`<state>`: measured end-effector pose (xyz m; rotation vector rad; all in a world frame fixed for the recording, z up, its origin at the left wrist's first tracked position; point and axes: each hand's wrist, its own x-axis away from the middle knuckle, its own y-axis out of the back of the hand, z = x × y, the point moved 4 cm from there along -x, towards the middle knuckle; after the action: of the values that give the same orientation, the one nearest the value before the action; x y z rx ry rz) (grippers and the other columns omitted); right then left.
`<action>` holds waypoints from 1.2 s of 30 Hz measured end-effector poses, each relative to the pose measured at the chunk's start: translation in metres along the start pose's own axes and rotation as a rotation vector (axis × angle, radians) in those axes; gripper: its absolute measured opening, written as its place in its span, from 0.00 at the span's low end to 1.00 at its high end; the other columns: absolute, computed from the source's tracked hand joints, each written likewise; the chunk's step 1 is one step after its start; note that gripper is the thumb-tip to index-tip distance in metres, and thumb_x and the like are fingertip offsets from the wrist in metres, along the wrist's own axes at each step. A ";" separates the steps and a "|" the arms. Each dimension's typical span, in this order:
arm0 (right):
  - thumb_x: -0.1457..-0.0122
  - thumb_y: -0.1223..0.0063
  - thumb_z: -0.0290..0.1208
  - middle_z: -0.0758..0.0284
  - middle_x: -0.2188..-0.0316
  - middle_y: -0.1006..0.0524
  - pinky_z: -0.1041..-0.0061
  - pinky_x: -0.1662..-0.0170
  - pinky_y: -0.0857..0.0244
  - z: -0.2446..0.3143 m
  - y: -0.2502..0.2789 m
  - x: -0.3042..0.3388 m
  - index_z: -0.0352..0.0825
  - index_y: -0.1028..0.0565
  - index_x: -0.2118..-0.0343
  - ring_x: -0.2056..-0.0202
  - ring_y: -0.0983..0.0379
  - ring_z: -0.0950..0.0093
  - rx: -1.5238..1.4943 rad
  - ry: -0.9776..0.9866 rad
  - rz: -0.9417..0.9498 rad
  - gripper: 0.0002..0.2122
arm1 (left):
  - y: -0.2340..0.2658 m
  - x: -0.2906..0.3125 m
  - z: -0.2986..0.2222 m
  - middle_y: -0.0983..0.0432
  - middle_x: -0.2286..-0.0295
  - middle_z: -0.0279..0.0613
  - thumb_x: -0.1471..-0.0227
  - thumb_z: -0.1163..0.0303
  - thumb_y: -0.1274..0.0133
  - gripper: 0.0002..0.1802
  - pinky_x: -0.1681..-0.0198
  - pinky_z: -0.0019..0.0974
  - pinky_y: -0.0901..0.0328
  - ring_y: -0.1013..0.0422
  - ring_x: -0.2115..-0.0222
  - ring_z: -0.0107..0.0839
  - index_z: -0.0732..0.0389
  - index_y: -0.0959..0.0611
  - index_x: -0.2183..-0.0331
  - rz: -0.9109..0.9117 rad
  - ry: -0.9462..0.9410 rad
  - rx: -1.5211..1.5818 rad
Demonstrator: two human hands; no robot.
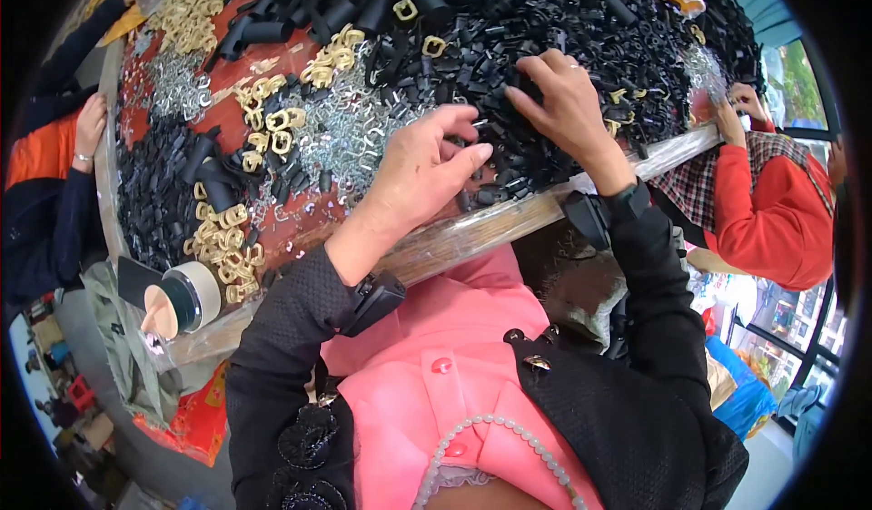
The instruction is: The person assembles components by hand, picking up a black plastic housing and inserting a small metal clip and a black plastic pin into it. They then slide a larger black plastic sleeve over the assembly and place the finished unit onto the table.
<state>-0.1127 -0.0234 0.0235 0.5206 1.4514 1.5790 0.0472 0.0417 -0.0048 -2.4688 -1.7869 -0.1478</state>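
Both my hands are over a broad heap of small black plastic parts (509, 38) on the table. My left hand (413, 169) has its fingers curled toward the thumb; whatever lies between them is too small to make out. It hovers at the near side of the heap, beside scattered silvery metal hooks (350, 138). A little farther and to the right, my right hand (568, 106) reaches down with thumb and fingers apart over the black pieces. I see nothing held in it, though its fingertips partly hide the parts beneath.
Gold-coloured buckles (222, 233) lie in clusters at left, near black tubes (268, 31). A round container (195, 292) stands at the near-left corner. A wooden edge (472, 237) wrapped in clear film borders the red tabletop. Other people's hands (91, 124) are at the left and right sides.
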 end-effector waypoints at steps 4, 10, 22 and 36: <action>0.60 0.50 0.24 0.61 0.72 0.33 0.71 0.63 0.42 0.039 0.004 0.013 0.33 0.30 0.69 0.67 0.36 0.65 -0.489 0.170 0.150 0.11 | 0.014 0.017 -0.003 0.30 0.69 0.43 0.56 0.66 0.50 0.23 0.74 0.25 0.33 0.29 0.75 0.25 0.68 0.33 0.59 -0.148 -0.104 -0.038; 0.62 0.51 0.20 0.61 0.71 0.32 0.72 0.65 0.40 0.107 -0.008 0.032 0.31 0.30 0.70 0.68 0.34 0.64 -0.690 0.463 0.297 0.12 | 0.024 0.074 0.024 0.32 0.65 0.43 0.52 0.68 0.54 0.22 0.69 0.27 0.32 0.29 0.72 0.31 0.69 0.36 0.56 0.216 0.463 0.838; 0.57 0.51 0.21 0.62 0.77 0.33 0.72 0.74 0.39 0.119 -0.038 0.036 0.31 0.30 0.73 0.76 0.34 0.63 -0.336 0.225 0.270 0.06 | 0.083 0.148 0.036 0.32 0.63 0.49 0.54 0.78 0.60 0.20 0.67 0.28 0.33 0.30 0.68 0.35 0.69 0.36 0.55 -0.276 0.271 1.017; 0.55 0.53 0.21 0.62 0.76 0.33 0.70 0.72 0.40 0.120 -0.049 0.037 0.32 0.32 0.71 0.74 0.35 0.62 -0.243 0.364 0.414 0.07 | 0.080 0.151 0.046 0.32 0.64 0.52 0.50 0.74 0.60 0.22 0.71 0.26 0.33 0.31 0.73 0.29 0.69 0.40 0.52 -0.165 0.234 1.109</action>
<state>-0.0196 0.0697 -0.0054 0.4220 1.4437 2.2398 0.1715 0.1645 -0.0316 -1.4474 -1.3772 0.4149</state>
